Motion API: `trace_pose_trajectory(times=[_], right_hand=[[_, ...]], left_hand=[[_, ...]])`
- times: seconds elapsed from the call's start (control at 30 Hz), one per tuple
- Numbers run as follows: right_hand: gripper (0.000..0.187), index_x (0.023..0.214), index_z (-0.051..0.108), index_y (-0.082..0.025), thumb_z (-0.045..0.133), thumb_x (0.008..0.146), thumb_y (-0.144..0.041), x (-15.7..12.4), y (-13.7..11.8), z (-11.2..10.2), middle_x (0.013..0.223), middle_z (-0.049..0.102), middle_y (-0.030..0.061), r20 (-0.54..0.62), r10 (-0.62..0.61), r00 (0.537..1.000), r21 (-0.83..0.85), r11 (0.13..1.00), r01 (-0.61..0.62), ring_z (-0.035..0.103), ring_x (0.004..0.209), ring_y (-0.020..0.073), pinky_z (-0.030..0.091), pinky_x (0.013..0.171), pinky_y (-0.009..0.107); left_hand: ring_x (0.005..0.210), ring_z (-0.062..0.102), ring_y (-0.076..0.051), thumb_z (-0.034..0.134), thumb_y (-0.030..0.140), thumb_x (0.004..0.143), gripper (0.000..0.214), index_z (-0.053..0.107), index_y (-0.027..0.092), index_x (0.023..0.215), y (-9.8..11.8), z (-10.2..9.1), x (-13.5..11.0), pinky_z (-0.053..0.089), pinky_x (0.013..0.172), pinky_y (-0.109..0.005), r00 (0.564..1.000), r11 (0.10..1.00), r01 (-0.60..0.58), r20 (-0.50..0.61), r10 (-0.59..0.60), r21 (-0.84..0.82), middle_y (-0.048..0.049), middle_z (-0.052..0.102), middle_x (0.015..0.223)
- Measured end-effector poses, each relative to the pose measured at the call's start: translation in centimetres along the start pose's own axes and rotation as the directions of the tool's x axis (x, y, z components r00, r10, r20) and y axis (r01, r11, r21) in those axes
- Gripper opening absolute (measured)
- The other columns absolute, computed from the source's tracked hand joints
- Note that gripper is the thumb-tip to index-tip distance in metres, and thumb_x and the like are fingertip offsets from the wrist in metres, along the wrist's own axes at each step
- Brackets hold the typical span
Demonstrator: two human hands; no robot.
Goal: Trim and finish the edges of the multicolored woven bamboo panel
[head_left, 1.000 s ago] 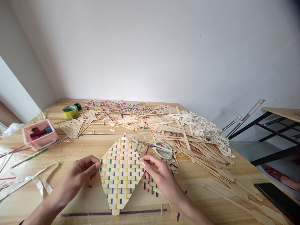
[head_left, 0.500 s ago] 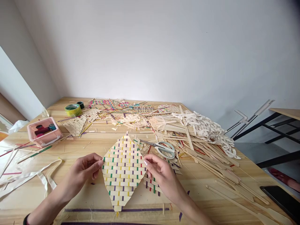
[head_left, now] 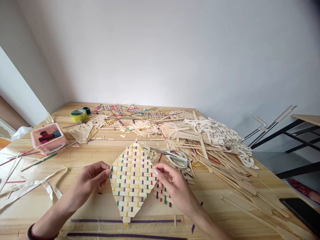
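Between my two hands is a diamond-shaped woven piece [head_left: 132, 183] of pale flat strips crossed by green, purple, yellow and red ones. My left hand [head_left: 93, 181] pinches its left corner between thumb and fingers. Its right corner is pinched by my right hand [head_left: 168, 178]. Just beyond my right hand lie scissors [head_left: 176, 158] with pale handles, blades pointing left. Another woven piece [head_left: 162, 195] with red and green strips lies partly hidden under my right hand. Purple strips [head_left: 152, 221] run across the table below the held piece.
A pink box [head_left: 50, 140] with thread spools stands left, near yellow tape [head_left: 79, 115]. White ribbon [head_left: 47, 186] lies by my left forearm. Loose strips [head_left: 142, 128] cover the table's back. Wooden sticks [head_left: 235, 180], a white strap heap [head_left: 222, 136] and a black phone [head_left: 300, 215] are on the right.
The camera view has shifted slightly. Both hands keep the same pinch on the woven piece, which is held almost still.
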State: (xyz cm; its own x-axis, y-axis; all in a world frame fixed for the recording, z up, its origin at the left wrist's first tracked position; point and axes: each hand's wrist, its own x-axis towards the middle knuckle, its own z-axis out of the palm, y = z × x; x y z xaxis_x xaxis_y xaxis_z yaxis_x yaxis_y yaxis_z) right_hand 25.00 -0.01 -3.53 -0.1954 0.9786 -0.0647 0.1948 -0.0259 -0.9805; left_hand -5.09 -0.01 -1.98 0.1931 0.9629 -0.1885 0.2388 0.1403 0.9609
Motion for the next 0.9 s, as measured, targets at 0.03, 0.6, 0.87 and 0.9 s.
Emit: trace_pose_trajectory(times=[0.03, 0.6, 0.87, 0.9], right_hand=[[0.046, 0.096, 0.066, -0.021, 0.062, 0.093, -0.067, 0.0, 0.07, -0.03, 0.076, 0.055, 0.0005, 0.001, -0.001, 1.0, -0.001, 1.0, 0.001, 0.049, 0.065, 0.0175, 0.043, 0.062, 0.03], [0.045, 0.097, 0.065, -0.021, 0.061, 0.094, -0.066, -0.09, 0.06, -0.03, 0.071, 0.048, -0.0011, 0.019, 0.015, 1.0, -0.017, 1.0, -0.015, 0.047, 0.065, 0.0177, 0.042, 0.06, 0.03], [0.036, 0.098, 0.064, -0.02, 0.057, 0.1, -0.055, -0.19, 0.05, 0.02, 0.073, 0.049, -0.0015, 0.014, -0.024, 1.0, -0.03, 0.999, 0.024, 0.046, 0.064, 0.0154, 0.036, 0.058, 0.028], [0.036, 0.097, 0.064, -0.02, 0.057, 0.099, -0.054, -0.18, 0.0, 0.07, 0.072, 0.049, -0.0016, 0.007, -0.032, 0.999, -0.028, 0.999, 0.032, 0.046, 0.063, 0.0151, 0.035, 0.057, 0.028]], left_hand=[[0.061, 0.05, -0.016, 0.071, 0.068, 0.084, 0.049, 0.069, 0.02, 0.08, -0.02, -0.02, 0.02, 0.042, 0.06, -0.027, 1.0, 1.0, 0.0, 0.003, 0.0, 0.0, 0.0016, 0.057, 0.061], [0.059, 0.05, -0.016, 0.072, 0.067, 0.083, 0.049, 0.066, 0.019, 0.078, 0.41, 0.21, -0.1, 0.04, 0.058, -0.027, 1.0, 1.0, -0.01, -0.009, 0.01, -0.006, 0.0019, 0.057, 0.06], [0.06, 0.049, -0.015, 0.069, 0.07, 0.084, 0.051, 0.07, 0.019, 0.082, 0.47, 0.02, -0.04, 0.041, 0.059, -0.026, 1.0, 1.0, -0.006, -0.001, 0.006, 0.031, 0.0023, 0.057, 0.061], [0.06, 0.049, -0.015, 0.069, 0.071, 0.084, 0.052, 0.07, 0.019, 0.081, 0.46, -0.02, -0.02, 0.04, 0.059, -0.026, 1.0, 0.999, -0.003, -0.001, 0.003, 0.044, 0.0023, 0.056, 0.061]])
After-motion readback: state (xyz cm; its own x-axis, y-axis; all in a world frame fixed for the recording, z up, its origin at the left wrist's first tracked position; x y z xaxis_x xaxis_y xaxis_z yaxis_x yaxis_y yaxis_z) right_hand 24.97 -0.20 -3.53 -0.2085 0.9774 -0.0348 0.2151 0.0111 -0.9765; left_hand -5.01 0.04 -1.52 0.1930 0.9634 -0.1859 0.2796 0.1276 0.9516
